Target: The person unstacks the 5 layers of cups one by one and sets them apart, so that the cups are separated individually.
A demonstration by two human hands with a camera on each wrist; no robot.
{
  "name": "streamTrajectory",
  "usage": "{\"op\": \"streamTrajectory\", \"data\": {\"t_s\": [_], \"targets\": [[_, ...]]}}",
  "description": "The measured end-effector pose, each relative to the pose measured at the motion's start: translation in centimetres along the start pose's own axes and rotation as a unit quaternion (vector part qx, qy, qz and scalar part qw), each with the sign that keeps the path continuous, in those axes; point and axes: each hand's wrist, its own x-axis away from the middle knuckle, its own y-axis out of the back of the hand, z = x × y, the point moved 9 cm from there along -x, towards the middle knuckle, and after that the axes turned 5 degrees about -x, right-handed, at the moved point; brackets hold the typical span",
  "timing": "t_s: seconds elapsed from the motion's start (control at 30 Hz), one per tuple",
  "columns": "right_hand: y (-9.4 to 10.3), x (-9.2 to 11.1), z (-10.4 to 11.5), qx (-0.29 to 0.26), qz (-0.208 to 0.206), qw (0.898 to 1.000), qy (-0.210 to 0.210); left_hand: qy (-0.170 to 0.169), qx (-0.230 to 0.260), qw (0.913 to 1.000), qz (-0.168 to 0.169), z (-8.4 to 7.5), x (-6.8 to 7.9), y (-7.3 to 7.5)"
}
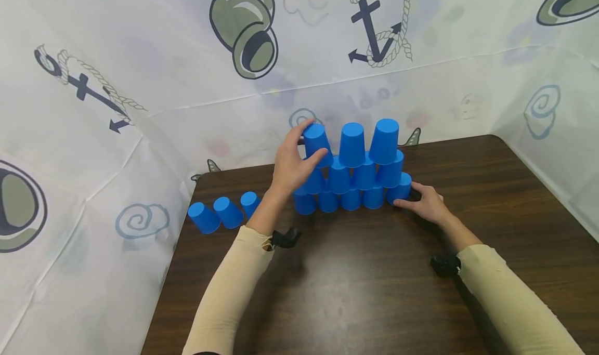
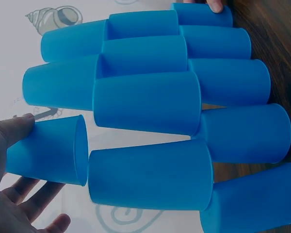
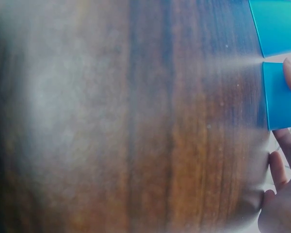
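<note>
Upside-down blue plastic cups form a stepped wall, with several in the bottom row, several in the middle row [image 1: 339,177] and three along the top. My left hand [image 1: 290,162] grips the top row's leftmost cup [image 1: 317,139], thumb on one side and fingers on the other. In the left wrist view this cup [image 2: 46,150] has its rim close beside a cup of the row below [image 2: 150,177]. My right hand [image 1: 428,204] holds the bottom row's rightmost cup [image 1: 399,191] between thumb and fingers. Only part of that cup [image 3: 280,97] shows in the right wrist view.
Three more upside-down blue cups, the nearest-left one [image 1: 204,218] among them, stand in a slanting line left of the wall, one partly behind my left forearm. Everything stands on a dark wood-grain table [image 1: 355,282]. A white patterned sheet [image 1: 187,69] hangs behind and beside it.
</note>
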Motion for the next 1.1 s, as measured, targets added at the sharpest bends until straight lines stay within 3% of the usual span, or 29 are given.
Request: {"op": "streamTrajectory", "data": {"t_s": [0.2, 0.37, 0.6, 0.83, 1.1], "targets": [[0.2, 0.0, -0.1, 0.001, 0.002, 1.0, -0.003, -0.013, 0.021, 0.9987, -0.044, 0.1, 0.9, 2.4], [0.1, 0.2, -0.1, -0.002, -0.005, 1.0, 0.001, -0.024, 0.012, 0.9975, -0.066, 0.3, 1.9, 4.7], [0.0, 0.1, 0.0, -0.002, -0.006, 1.0, 0.002, -0.004, -0.028, 0.9969, -0.074, 2.1, 4.7, 8.5], [0.0, 0.1, 0.0, 0.002, 0.0, 1.0, -0.004, 0.056, -0.059, 0.9925, -0.091, 6.2, 9.2, 12.6], [0.1, 0.2, 0.0, 0.004, -0.001, 1.0, 0.001, 0.171, -0.113, 0.9777, -0.047, 12.6, 15.7, 15.9]]}}
